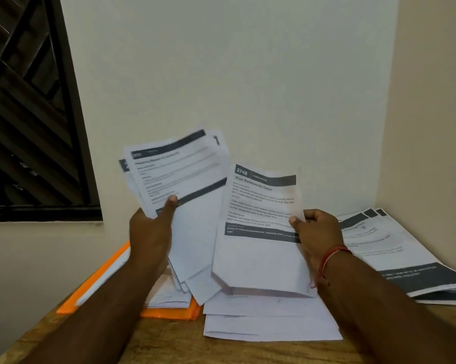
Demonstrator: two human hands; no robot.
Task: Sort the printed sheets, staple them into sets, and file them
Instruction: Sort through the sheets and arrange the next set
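Note:
My left hand (150,232) grips a fanned bundle of printed sheets (179,174), held up above the table with the thumb across the front page. My right hand (317,229) pinches the right edge of a separate printed sheet (258,232) headed "2748, Wipe Baseboards Clean", raised beside the bundle. Both sets have dark header and footer bars. An orange file folder (100,274) lies on the table under my left arm, with white sheets in it.
A stack of printed sheets (395,256) lies at the right by the wall corner. More loose white sheets (269,321) lie on the wooden table (169,342) below my hands. A dark window (29,114) is at the left.

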